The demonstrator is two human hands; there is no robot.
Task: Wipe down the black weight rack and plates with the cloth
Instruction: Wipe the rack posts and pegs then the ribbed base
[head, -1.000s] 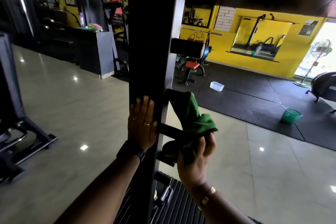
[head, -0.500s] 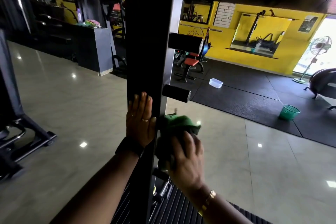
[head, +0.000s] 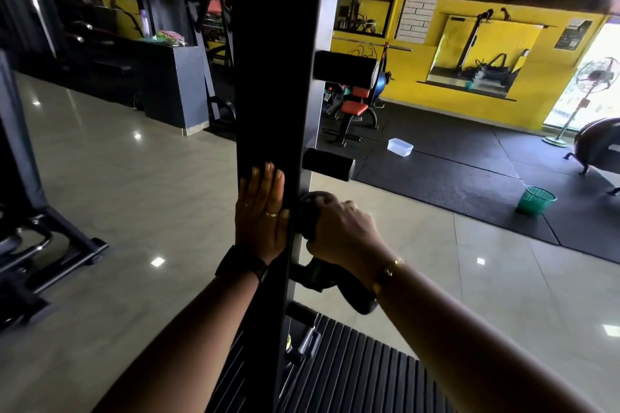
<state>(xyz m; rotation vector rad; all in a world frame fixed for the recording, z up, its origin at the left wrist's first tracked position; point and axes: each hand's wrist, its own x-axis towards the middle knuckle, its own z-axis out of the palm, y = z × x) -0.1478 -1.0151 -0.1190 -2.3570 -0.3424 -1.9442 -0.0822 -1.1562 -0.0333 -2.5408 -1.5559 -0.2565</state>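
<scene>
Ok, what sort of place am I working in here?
Almost certainly a gym: the black weight rack with its pegs, a red-padded bench on black rubber matting, and a wall mirror beyond.

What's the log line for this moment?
left hand flat on rack upright | right hand grips cloth beside it | two pegs above bare

Yellow wall, glossy tiled floor, black mats, standing fan
</scene>
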